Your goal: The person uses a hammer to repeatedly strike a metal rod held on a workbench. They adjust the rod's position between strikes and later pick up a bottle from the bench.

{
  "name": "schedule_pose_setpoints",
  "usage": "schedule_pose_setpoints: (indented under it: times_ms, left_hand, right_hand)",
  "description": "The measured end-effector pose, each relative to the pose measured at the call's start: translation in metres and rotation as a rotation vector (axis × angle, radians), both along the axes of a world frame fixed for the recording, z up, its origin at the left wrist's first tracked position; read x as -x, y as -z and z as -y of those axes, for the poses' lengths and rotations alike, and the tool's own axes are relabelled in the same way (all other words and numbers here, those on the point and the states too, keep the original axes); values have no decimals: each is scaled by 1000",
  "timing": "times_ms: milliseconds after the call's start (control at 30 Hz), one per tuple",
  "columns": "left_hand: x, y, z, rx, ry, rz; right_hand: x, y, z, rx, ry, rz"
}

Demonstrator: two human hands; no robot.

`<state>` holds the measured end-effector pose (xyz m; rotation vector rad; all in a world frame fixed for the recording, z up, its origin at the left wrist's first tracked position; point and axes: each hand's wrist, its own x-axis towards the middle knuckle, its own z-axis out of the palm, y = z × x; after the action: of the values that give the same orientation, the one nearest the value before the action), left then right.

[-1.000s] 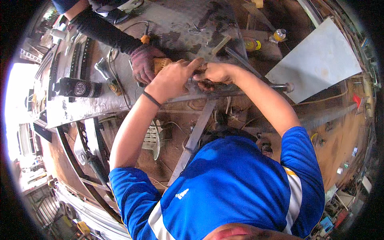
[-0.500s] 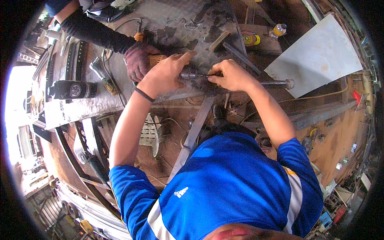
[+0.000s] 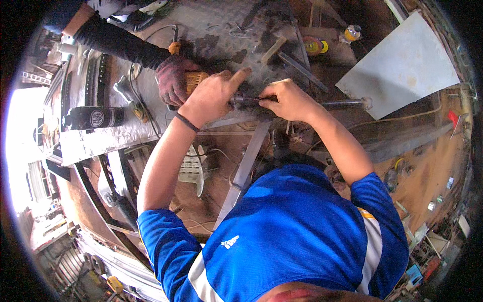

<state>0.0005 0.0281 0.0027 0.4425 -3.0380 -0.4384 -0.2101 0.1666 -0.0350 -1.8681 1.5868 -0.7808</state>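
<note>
The left hand [image 3: 211,99] grasps the drill [image 3: 195,80] behind its chuck [image 3: 243,99], the right hand [image 3: 288,102] pinches the bit [image 3: 260,99], and a co-worker's gloved hand [image 3: 173,80] holds the rear.

Site: workshop. I work at a stained metal counter [image 3: 219,20], orange power tool [image 3: 194,80], loose flat bar [image 3: 302,72] around.

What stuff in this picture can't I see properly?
All in the head view:
Orange tool: partly hidden by the left hand and the co-worker's gloved hand.
Thin dark piece: too small, and the right hand's fingers cover it.
Co-worker: head cut off by the picture's edge.
Little pale thing: too small to name.
</note>
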Motion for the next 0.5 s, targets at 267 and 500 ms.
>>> schedule_pose_setpoints:
  times_ms: [267,500]
  left_hand:
    - [9,-18,18,-314,22,156]
    - [-14,-10,-12,-57,-82,-32]
  right_hand:
    - [-7,3,-3,-66,12,-3]
    - [-34,-15,39,-399,-156,-214]
